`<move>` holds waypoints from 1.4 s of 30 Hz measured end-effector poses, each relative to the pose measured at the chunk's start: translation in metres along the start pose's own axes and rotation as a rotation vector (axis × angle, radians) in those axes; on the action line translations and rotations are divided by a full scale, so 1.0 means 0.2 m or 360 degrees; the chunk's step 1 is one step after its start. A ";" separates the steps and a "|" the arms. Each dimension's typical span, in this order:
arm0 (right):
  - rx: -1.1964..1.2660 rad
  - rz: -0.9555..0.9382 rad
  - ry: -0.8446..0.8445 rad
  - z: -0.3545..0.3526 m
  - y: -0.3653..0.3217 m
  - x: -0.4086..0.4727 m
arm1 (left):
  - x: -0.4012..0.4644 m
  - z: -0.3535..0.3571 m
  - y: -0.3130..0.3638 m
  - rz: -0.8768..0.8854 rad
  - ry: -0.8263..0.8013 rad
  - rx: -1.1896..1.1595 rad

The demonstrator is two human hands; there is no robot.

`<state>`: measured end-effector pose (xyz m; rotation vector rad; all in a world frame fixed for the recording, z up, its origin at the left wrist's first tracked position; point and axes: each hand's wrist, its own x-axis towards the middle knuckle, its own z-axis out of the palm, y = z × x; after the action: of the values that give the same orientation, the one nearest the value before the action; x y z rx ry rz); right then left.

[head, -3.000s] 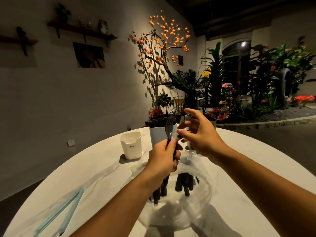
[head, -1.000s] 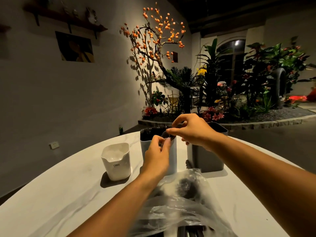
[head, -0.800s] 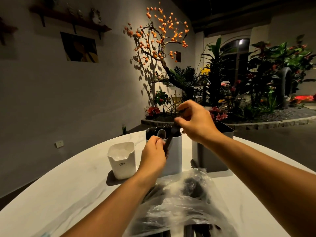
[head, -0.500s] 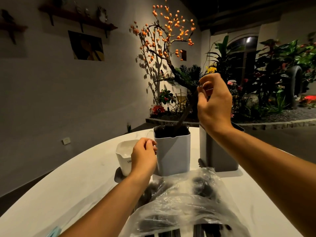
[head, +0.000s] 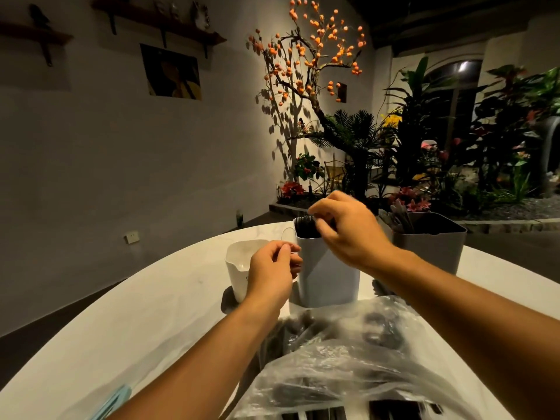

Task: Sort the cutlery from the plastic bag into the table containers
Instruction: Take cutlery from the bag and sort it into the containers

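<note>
Cutlery fills containers on white table; hands curled, grip unclear.

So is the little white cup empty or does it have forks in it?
Empty, as far as shows: the white cup has only bare pale inside visible, though the left hand hides part.

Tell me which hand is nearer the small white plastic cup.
Left. The left hand overlaps the small white plastic cup's right side; the right hand is over the pale blue container.
</note>
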<state>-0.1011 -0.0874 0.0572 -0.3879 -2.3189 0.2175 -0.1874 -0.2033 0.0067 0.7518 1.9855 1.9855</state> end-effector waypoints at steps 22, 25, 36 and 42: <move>-0.0373 -0.0198 -0.0147 0.57 -0.24 0.12 | 0.13 -0.36 -0.18 -0.0010 0.0240 0.0540; -0.0451 -0.0321 -0.0405 0.61 -0.27 0.12 | 0.13 -0.36 -0.20 0.0049 0.0241 0.0592; -0.0329 -0.0156 -0.0413 0.38 -0.33 0.07 | 0.03 -0.38 -0.08 0.0056 0.0299 0.0566; -0.0193 -0.0031 -0.0385 0.05 -0.39 -0.09 | -0.20 -0.34 0.06 0.0211 0.0174 0.0553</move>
<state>-0.1138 -0.1673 0.0590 -0.4185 -2.5813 0.1195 -0.1864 -0.2824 0.0150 0.8859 2.4429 1.8042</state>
